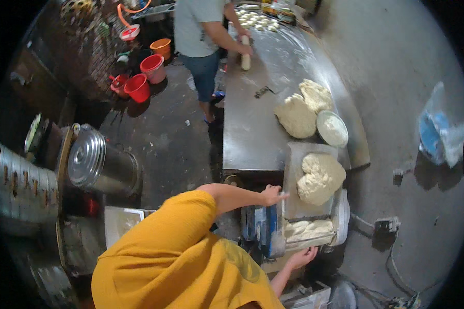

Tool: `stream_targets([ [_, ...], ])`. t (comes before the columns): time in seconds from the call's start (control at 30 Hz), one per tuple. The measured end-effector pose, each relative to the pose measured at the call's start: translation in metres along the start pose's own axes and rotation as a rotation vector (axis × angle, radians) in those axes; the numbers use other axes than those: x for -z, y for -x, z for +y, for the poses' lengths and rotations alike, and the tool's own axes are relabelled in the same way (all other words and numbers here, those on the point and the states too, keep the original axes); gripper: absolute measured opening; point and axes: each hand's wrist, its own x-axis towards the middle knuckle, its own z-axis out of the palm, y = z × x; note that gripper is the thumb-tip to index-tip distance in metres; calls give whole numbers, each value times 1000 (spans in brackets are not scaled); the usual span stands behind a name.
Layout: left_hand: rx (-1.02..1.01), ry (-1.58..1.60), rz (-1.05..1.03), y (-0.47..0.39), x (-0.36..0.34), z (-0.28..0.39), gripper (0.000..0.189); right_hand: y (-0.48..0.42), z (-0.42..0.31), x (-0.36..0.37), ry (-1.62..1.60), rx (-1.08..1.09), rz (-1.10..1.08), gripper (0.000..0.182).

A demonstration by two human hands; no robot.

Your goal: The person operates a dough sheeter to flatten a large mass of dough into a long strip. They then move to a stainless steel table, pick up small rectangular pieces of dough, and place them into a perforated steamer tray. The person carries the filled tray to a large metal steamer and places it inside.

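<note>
A dough sheeter point(277, 231) with a blue side housing stands before me. Pale folded dough point(309, 230) lies across its roller opening. Above the opening, a metal feed tray point(292, 210) carries a large lump of dough point(321, 179). My left hand point(272, 195) is at the tray's near left corner, fingers spread and slightly blurred; whether it touches the edge is unclear. Palm up with curled fingers, my right hand point(303, 257) is just below the sheeter's front edge, beside the dough. Nothing shows in either hand.
A steel worktable point(251, 131) holds more dough lumps point(297, 116), a bowl of flour point(332, 128) and a scraper point(263, 92). Another person point(201, 34) rolls a dough log point(246, 54) there. Buckets point(137, 88) and a lidded steel pot point(104, 162) stand leftward. Cables point(394, 266) run along the right.
</note>
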Motion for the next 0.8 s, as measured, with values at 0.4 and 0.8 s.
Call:
stream_targets([
  [0.4,150,44,-45,230,308,-264,40,217,-299,-192,-240,469,-482,23],
  [0.8,419,498,510,270,503,-453,36,325,-563,-400,-401,897,-972,26],
])
